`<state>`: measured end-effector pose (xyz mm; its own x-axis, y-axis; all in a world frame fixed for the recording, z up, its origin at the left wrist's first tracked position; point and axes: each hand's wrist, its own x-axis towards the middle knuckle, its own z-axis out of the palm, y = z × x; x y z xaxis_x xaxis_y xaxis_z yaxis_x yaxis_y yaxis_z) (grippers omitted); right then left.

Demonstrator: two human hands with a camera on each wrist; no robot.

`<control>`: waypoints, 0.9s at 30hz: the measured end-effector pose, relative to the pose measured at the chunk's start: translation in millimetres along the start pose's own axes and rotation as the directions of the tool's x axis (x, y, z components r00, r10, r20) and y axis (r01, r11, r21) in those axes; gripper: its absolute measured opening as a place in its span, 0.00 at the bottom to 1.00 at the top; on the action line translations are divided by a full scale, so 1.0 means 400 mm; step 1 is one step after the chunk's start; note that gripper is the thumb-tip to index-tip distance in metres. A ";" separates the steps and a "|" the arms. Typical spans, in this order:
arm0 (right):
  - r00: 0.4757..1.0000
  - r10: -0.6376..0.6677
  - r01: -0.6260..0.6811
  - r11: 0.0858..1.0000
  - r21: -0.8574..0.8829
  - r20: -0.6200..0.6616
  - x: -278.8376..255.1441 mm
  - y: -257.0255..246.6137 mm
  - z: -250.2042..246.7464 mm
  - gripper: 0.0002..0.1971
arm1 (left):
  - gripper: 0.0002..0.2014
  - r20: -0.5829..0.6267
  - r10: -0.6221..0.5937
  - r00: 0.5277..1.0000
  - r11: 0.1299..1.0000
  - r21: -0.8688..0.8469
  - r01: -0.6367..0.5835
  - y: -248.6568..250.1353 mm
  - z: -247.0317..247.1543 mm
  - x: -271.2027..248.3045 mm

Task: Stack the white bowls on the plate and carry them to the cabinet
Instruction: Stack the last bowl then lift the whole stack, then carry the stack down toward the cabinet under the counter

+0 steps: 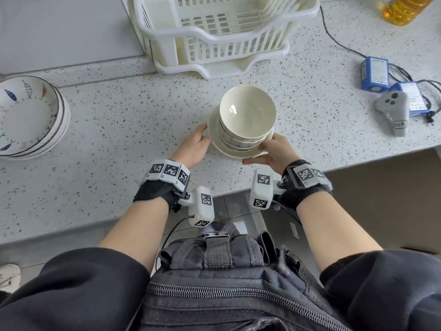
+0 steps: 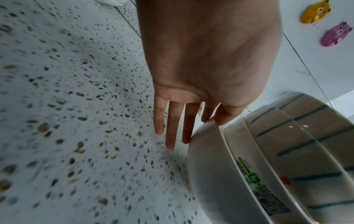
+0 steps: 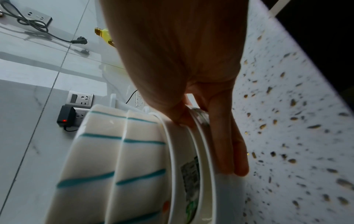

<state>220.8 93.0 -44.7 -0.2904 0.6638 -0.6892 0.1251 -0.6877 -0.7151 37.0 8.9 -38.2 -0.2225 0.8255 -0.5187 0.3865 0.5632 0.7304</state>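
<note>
A stack of white bowls (image 1: 247,111) with thin dark stripes sits nested on a white plate (image 1: 238,155) near the counter's front edge. My left hand (image 1: 202,137) holds the plate's left rim; in the left wrist view its thumb (image 2: 226,116) lies on top of the plate (image 2: 210,166) and the other fingers reach straight along underneath. My right hand (image 1: 272,149) pinches the right rim: the thumb (image 3: 178,118) presses on top and the fingers (image 3: 228,151) lie between the plate (image 3: 206,189) and the counter. The bowls' striped sides (image 3: 134,151) fill the right wrist view.
A white dish rack (image 1: 214,32) stands behind the stack. Fish-patterned plates (image 1: 28,115) are piled at the far left. To the right lie blue battery packs (image 1: 374,74), a grey controller (image 1: 392,108), cables and an oil bottle (image 1: 405,8). The speckled counter (image 1: 119,139) ends just before my waist.
</note>
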 end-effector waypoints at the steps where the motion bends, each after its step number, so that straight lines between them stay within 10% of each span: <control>1: 1.000 -0.009 0.009 1.000 0.001 0.003 -0.014 0.008 -0.011 0.23 | 0.23 -0.013 0.002 1.000 1.000 -0.020 -0.003 0.003 0.012 -0.014; 18: 0.999 -0.018 0.019 1.000 -0.009 0.029 -0.358 0.284 -0.250 0.21 | 0.21 -0.108 0.045 0.993 0.990 -0.125 -0.058 -0.089 0.358 -0.351; 27: 1.000 -0.007 0.011 0.993 0.118 -0.029 -0.399 0.463 -0.237 0.20 | 0.19 -0.251 0.212 0.944 0.971 0.167 -0.173 -0.183 0.362 -0.410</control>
<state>380.3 -112.5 -78.0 -0.2640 0.6770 -0.6870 0.0092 -0.7105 -0.7037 174.8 -173.0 -70.8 -0.3530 0.9085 -0.2236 0.5632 0.3972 0.7246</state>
